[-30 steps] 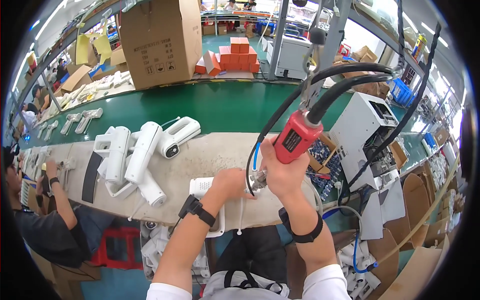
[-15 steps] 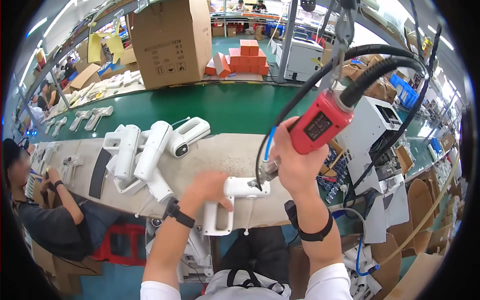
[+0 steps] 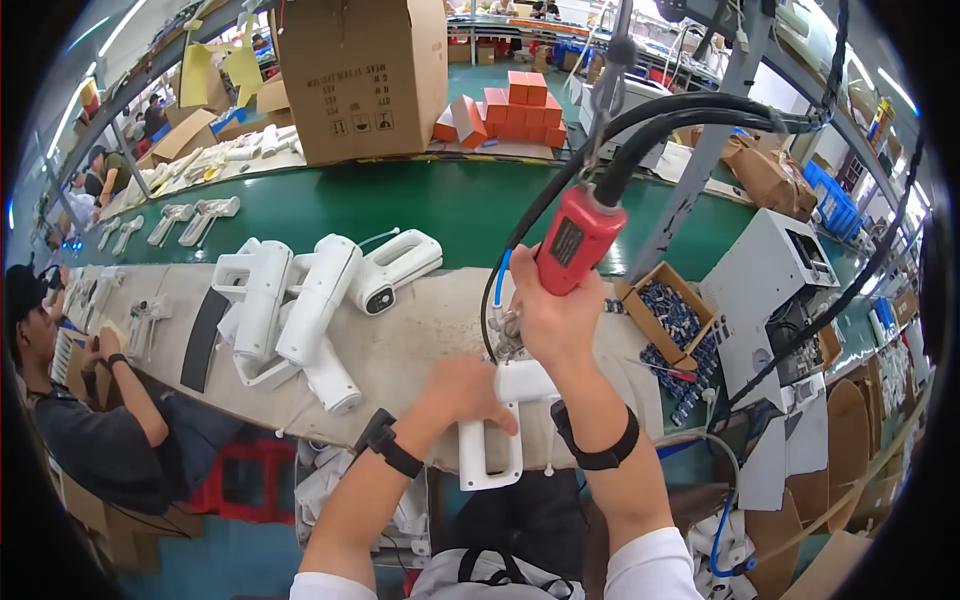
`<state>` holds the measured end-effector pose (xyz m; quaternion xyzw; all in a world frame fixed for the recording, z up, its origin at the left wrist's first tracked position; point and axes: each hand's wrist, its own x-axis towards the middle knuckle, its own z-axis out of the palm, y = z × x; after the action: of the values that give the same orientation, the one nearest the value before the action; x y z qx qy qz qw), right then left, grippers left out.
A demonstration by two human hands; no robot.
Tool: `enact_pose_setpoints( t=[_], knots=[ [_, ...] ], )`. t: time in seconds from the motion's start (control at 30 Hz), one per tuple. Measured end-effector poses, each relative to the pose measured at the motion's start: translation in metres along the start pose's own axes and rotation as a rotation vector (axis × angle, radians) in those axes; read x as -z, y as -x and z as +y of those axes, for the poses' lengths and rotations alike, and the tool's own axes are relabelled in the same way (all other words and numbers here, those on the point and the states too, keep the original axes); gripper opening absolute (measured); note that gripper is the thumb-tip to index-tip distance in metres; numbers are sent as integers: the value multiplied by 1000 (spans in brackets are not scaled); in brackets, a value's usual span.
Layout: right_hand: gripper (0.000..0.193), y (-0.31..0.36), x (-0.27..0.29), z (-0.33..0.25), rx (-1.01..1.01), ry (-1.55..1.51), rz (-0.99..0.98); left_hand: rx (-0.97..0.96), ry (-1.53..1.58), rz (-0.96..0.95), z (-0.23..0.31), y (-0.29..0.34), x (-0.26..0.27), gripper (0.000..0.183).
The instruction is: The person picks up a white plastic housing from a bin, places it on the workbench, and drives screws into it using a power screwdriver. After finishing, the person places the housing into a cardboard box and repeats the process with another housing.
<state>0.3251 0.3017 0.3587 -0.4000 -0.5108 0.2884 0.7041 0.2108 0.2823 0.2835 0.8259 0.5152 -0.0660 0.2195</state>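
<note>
My right hand (image 3: 560, 315) is closed around the lower part of a red power screwdriver (image 3: 582, 238), which hangs from a chain with black cables. Its metal tip end (image 3: 508, 338) points down at the upper edge of a white handled plastic housing (image 3: 528, 380) lying on the worktop. Whether the bit touches the housing is hidden. My left hand (image 3: 465, 388) grips the housing's left end, its thumb over the top of the loop handle. A thin white cord hangs from the housing towards me.
Several similar white housings (image 3: 320, 300) lie piled to the left beside a black strip (image 3: 205, 340). On the right are an open carton of small dark parts (image 3: 665, 310) and a white machine (image 3: 765, 310). A green conveyor (image 3: 400, 195) runs behind. A co-worker (image 3: 90, 400) sits at left.
The screwdriver has swung left, its tip now nearer the housing's left end. My left hand and the housing have shifted right. The whole view has moved slightly.
</note>
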Motion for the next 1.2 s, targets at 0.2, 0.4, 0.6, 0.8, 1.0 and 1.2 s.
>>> enact_pose_setpoints(
  t=[0.2,0.4,0.6,0.8,1.0,1.2],
  knots=[
    [20,11,-4,18,-54,63,-29,53,-24,-5,-8,-8,-20,105],
    [18,5,13,-28,86,22,14,18,104,108,-7,-14,-13,94],
    [14,17,24,-50,110,47,-25,-192,113,378,-21,-33,-35,87],
    [16,33,28,-5,-35,94,-4,-286,147,384,-13,-29,-31,78],
    [16,33,28,0,-60,88,-59,-280,235,575,-20,-11,-42,81],
    [7,15,11,-80,26,-101,-33,86,579,394,-44,12,-75,101]
  ],
)
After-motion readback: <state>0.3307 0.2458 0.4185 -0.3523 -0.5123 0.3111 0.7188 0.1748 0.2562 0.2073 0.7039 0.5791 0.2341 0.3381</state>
